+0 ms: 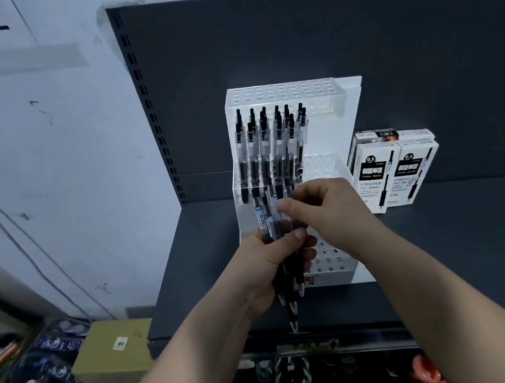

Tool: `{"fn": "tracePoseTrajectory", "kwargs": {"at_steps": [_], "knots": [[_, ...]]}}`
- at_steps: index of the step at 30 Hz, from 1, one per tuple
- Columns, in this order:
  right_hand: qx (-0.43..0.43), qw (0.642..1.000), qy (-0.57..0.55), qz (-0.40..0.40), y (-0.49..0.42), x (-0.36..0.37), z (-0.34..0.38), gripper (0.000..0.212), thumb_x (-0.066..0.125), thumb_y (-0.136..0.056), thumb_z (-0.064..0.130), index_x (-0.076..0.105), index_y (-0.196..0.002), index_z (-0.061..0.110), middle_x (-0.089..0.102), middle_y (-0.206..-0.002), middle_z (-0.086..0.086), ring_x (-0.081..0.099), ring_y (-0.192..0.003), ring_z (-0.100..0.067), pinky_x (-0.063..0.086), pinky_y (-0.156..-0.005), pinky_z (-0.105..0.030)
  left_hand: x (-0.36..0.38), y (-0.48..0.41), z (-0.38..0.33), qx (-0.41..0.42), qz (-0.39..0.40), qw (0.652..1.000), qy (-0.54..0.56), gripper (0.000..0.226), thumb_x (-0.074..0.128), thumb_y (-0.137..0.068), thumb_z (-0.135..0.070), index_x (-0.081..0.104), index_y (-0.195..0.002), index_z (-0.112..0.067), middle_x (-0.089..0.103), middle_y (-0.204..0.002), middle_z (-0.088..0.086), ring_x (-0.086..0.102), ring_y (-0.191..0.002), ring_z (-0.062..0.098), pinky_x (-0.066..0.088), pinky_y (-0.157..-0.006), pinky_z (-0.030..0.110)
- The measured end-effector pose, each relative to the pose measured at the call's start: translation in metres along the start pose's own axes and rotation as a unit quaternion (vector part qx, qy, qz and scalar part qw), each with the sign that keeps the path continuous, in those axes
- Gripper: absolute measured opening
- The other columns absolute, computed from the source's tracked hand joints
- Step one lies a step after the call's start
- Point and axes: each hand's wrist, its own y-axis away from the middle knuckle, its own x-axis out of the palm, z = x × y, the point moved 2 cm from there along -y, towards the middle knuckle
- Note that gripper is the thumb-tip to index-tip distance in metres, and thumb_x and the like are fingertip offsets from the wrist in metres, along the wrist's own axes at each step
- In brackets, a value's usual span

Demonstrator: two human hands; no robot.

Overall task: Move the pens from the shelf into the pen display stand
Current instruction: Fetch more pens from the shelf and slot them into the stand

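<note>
**At the shelf's left end: a bundle of pens held in front of the stand**

Head view. On the dark grey shelf point(448, 226), close to its left edge and against the back panel point(286, 37), stands the white pen display stand point(328, 133), with 3 stepped tiers of holes. Black-and-clear pens point(270, 145) stand upright in its left half, clickers up; the holes to their right show bare.

In front of the stand, the left hand point(270, 268) grips a bundle of pens point(274, 221), its fingers and thumb curled round the barrels. The bundle points tips-down toward the shelf's front edge, and the lowest tip hangs past that edge. The right hand point(323, 210) comes in from the right, with thumb and forefinger pinching the upper part of the bundle; how many pens that pinch takes in cannot be told. The 2 hands are just beside each other, over the stand's lowest tier.

Just right of the stand, at the back panel, stand white-and-black boxes point(396, 168) printed with a pen picture, 2 in front and more behind. Below the shelf's left edge, a tan cardboard box point(114, 349) sits by the pale wall point(41, 158).
</note>
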Motion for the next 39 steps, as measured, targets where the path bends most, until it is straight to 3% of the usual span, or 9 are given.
{"fn": "tracePoseTrajectory", "kwargs": {"at_steps": [3, 5, 8, 11, 15, 20, 24, 30, 39], "knots": [[0.034, 0.996, -0.084, -0.014, 0.000, -0.007, -0.003, 0.021, 0.075, -0.079, 0.020, 0.067, -0.078, 0.001, 0.062, -0.061, -0.004, 0.057, -0.055, -0.010, 0.048, -0.054, -0.022, 0.004, -0.001, 0.003, -0.007, 0.008, 1.000, 0.024, 0.014, 0.059, -0.088, -0.007, 0.064, -0.100, -0.002, 0.067, -0.074, 0.009, 0.065, -0.065, 0.016, 0.054, -0.060, 0.026], [0.041, 0.995, -0.090, -0.028, 0.002, -0.011, -0.005, 0.016, 0.073, -0.082, 0.021, 0.069, -0.079, 0.005, 0.064, -0.064, -0.006, 0.059, -0.057, -0.012, 0.047, -0.055, -0.022, 0.004, -0.004, 0.004, -0.009, 0.002, 0.999, 0.032, 0.014, 0.059, -0.088, -0.007, 0.063, -0.100, -0.002, 0.067, -0.075, 0.010, 0.065, -0.066, 0.017, 0.055, -0.060, 0.027], [0.053, 0.998, -0.015, 0.016, 0.004, -0.016, -0.004, 0.013, 0.065, -0.089, 0.018, 0.070, -0.079, 0.011, 0.065, -0.066, -0.002, 0.060, -0.060, -0.011, 0.050, -0.057, -0.023, 0.004, -0.006, 0.008, -0.016, -0.006, 0.999, 0.041, 0.016, 0.061, -0.085, -0.007, 0.062, -0.099, -0.001, 0.067, -0.074, 0.010, 0.065, -0.066, 0.018, 0.055, -0.061, 0.028], [0.063, 0.992, 0.072, 0.084, 0.004, -0.020, 0.003, 0.014, 0.062, -0.090, 0.011, 0.068, -0.083, 0.000, 0.063, -0.068, -0.009, 0.058, -0.061, -0.015, 0.051, -0.061, -0.027, 0.006, -0.006, 0.011, -0.018, -0.015, 0.998, 0.053, 0.019, 0.063, -0.080, -0.011, 0.062, -0.096, -0.001, 0.067, -0.074, 0.010, 0.066, -0.067, 0.018, 0.056, -0.063, 0.028], [-0.006, 0.998, 0.009, -0.054, -0.006, -0.036, 0.026, 0.005, 0.067, -0.086, 0.008, 0.069, -0.082, 0.008, 0.069, -0.074, -0.011, 0.065, -0.070, -0.019, 0.058, -0.074, -0.035, 0.003, -0.008, 0.003, -0.016, -0.054, 0.995, 0.082, 0.008, 0.057, -0.089, -0.009, 0.063, -0.091, -0.003, 0.071, -0.077, 0.010, 0.069, -0.068, 0.019, 0.059, -0.063, 0.029], [-0.137, 0.963, -0.034, -0.229, -0.029, -0.054, 0.050, 0.015, 0.067, -0.085, 0.006, 0.069, -0.085, 0.021, 0.067, -0.076, -0.001, 0.066, -0.074, -0.015, 0.058, -0.079, -0.037, 0.001, -0.004, -0.003, -0.037, -0.060, 0.993, 0.091, 0.012, 0.055, -0.093, -0.011, 0.060, -0.100, -0.003, 0.070, -0.078, 0.013, 0.070, -0.067, 0.021, 0.059, -0.065, 0.032], [-0.154, 0.956, 0.017, -0.250, -0.048, -0.049, 0.043, 0.015, 0.065, -0.086, 0.014, 0.073, -0.099, 0.014, 0.069, -0.080, 0.005, 0.069, -0.083, -0.016, 0.056, -0.084, -0.037, 0.001, -0.001, -0.002, -0.056, -0.043, 0.991, 0.114, 0.018, 0.052, -0.095, -0.010, 0.054, -0.111, -0.004, 0.069, -0.079, 0.015, 0.070, -0.068, 0.024, 0.060, -0.065, 0.033], [-0.096, 0.970, 0.064, -0.215, -0.055, -0.035, 0.022, 0.018, 0.066, -0.087, 0.013, 0.064, -0.074, 0.024, 0.064, -0.067, 0.004, 0.063, -0.067, -0.013, 0.055, -0.069, -0.029, 0.001, 0.004, -0.001, -0.057, -0.041, 0.992, 0.100, 0.006, 0.047, -0.096, -0.004, 0.050, -0.091, -0.003, 0.067, -0.074, 0.017, 0.066, -0.059, 0.021, 0.057, -0.055, 0.029], [-0.095, 0.967, 0.119, -0.205, -0.058, -0.032, 0.023, 0.009, 0.065, -0.087, 0.016, 0.067, -0.078, 0.017, 0.062, -0.062, 0.004, 0.061, -0.061, -0.014, 0.057, -0.069, -0.036, -0.003, 0.005, -0.001, -0.019, -0.021, 0.996, 0.087, 0.005, 0.056, -0.089, -0.008, 0.060, -0.093, -0.008, 0.068, -0.073, 0.008, 0.067, -0.064, 0.017, 0.056, -0.056, 0.026]]}}
